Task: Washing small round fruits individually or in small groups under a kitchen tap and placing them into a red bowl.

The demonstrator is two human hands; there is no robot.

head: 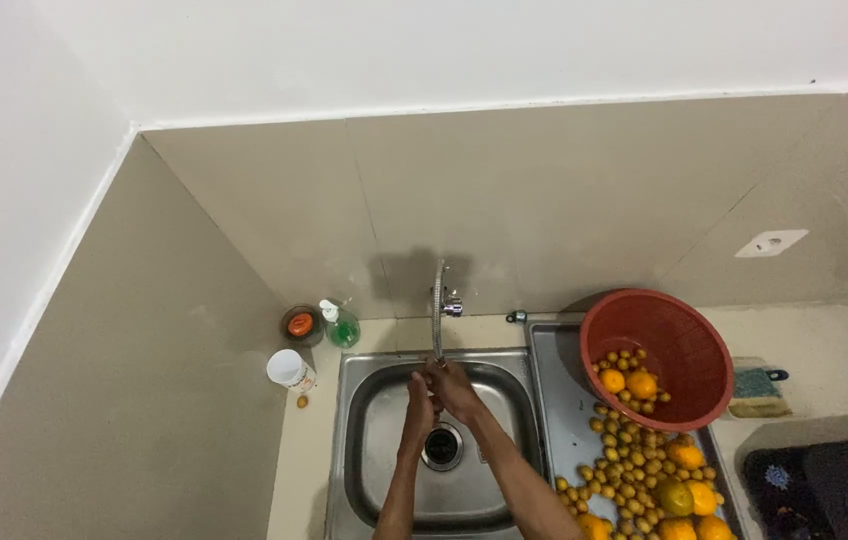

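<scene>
Setting: kitchen corner, beige tiled walls under white paint, pale counter [289, 470] with a steel sink [374, 440] set in it.
Far left items: white cup [289, 368] on the counter; behind it an orange-lidded jar [301, 324] and a green soap bottle [343, 327] with a white pump, all against the wall.
Tap: flexible ribbed metal hose [437, 310] hanging from a wall fitting, spout end just above the hands.
Left hand [422, 392]: forearm rises from the lower edge over the basin, fingers pointing up, pressed against the right hand under the spout.
Right hand [456, 388]: forearm crosses the basin from lower right, hand curled over the left one.
Grip: both hands closed together; whether anything lies between them cannot be told.
Basin: smooth rounded steel, round drain [442, 446] directly below the hands.
Drainboard [556, 400]: ridged steel, right of the basin, strewn with small yellow fruits [629, 455] and several larger oranges [692, 490].
Colander [689, 340]: red plastic, tilted, holding more fruit.
Far right: sponge [756, 392] by the colander; dark stove [834, 485] at the corner.
</scene>
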